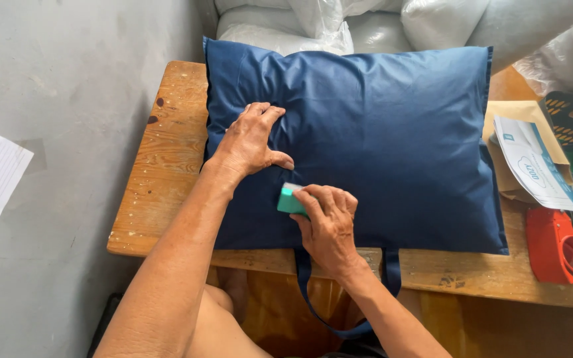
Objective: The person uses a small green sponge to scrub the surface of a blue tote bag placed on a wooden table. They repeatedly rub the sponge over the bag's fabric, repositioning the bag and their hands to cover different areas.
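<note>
The left hand (250,140) is pressing flat, fingers spread, on the pillow (379,132); the right hand (328,222) is clamping a green block (290,200) against it.

Bare forearms, no sleeves; left hand (250,142) and right hand (329,225) ungloved (no rings visible)

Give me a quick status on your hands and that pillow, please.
Left hand flat, pressing the blue pillow. Right hand holding a small green block against the fabric. Nothing blocking; red tape dispenser off to the side.
</note>
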